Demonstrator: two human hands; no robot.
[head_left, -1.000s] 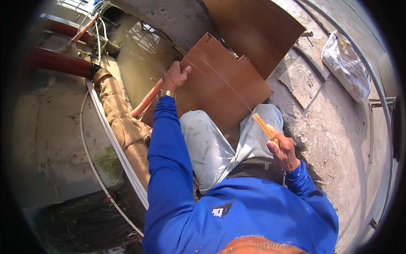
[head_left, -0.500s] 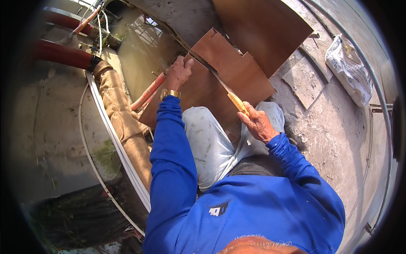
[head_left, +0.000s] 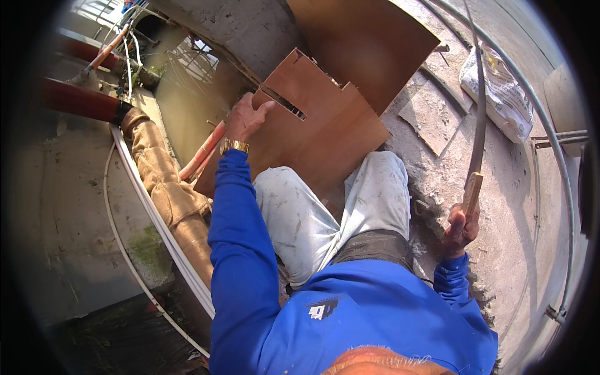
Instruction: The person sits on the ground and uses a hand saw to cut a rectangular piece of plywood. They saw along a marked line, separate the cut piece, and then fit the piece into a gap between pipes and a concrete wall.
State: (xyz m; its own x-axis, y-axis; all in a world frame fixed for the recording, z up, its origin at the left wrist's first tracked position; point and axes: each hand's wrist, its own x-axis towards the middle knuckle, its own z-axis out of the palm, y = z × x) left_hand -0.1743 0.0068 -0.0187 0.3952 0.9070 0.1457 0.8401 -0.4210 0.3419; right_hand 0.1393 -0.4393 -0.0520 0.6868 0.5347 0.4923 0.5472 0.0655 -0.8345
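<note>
A brown plywood sheet [head_left: 331,134] lies tilted in front of my knees, with a narrow slit cut in from its far left edge and a stepped notch at its far side. At that left edge, beside the slit, my left hand [head_left: 245,117] grips the sheet, thumb toward the cut; some fingers are hidden. My right hand [head_left: 461,230] is off to the right, closed round the wooden handle of a handsaw [head_left: 479,125]. The saw's long narrow blade points away from me, well apart from the plywood.
Another brown board [head_left: 369,50] stands beyond the sheet. A white printed sack [head_left: 500,94] rests at the far right, near a grey hose [head_left: 528,78]. To the left run a burlap-wrapped pipe [head_left: 159,162], white pipes [head_left: 156,209] and a red pipe [head_left: 81,100].
The saw has come out of the slit and swung up to the right in my right hand, its blade now fully in sight. My left hand keeps its place on the plywood. The view has shifted slightly.
</note>
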